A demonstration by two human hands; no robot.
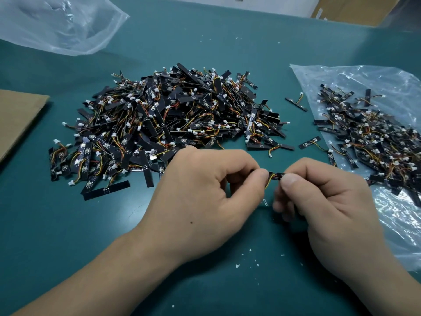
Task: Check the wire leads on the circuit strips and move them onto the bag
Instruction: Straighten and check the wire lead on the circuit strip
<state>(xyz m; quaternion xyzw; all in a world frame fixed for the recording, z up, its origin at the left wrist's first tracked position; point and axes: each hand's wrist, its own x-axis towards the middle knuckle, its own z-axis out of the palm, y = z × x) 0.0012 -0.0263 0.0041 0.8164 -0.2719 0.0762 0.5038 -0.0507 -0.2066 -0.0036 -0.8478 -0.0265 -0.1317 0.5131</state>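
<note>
The green table (68, 224) is carrying everything here. At its centre a big heap of unchecked circuit strips (173, 124) is sitting, black boards tangled with coloured wires and white plugs. To the right the clear bag (398, 224) is lying flat, with a smaller heap of strips (376, 144) spreading over its far half and its near half showing bare plastic.

In front of the big heap, both hands are working on one strip. The left hand (200, 197) is pinching one end between thumb and forefinger, its other fingers curling under. The right hand (325, 201) is pinching the other end the same way.

The held strip (276, 175) is running left to right from one hand to the other, with only a short middle stretch showing between the fingertips. Its wire leads (268, 181) are looping down from that stretch toward the person. Their plug seems to be sitting by the right hand's lower fingers, though blur is making that hard to tell.

The bag is lying to the right of the strip, so the right hand is the nearer one. The coming move is likely calling for the left hand to let go and the right to carry the strip sideways, along its own length, onto the bag.
</note>
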